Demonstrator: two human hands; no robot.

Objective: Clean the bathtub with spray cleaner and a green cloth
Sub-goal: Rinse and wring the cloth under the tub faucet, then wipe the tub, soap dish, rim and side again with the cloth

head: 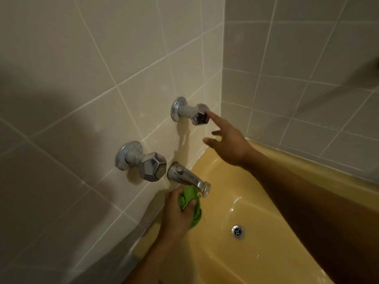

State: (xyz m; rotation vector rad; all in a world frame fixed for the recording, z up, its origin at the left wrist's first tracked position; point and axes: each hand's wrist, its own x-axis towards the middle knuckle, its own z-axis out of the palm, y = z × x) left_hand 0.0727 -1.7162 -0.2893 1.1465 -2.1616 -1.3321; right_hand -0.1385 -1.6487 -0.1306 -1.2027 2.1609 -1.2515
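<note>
Our left hand (180, 216) grips cloth (189, 200) at spout (187, 177), right hand (228, 145) spread, touching tap (200, 117): a hard turn could splash us.

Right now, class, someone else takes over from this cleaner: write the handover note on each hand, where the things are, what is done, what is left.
Left hand grips the bunched green cloth just under the spout.
Right hand: fingers spread, index fingertip touching the upper tap handle; lower tap handle untouched.
Spray cleaner: not in view.
Done: the yellow bathtub glints wet near the drain; how much is wiped cannot be told.
Left: probably wet the cloth, then wipe the tub.
</note>
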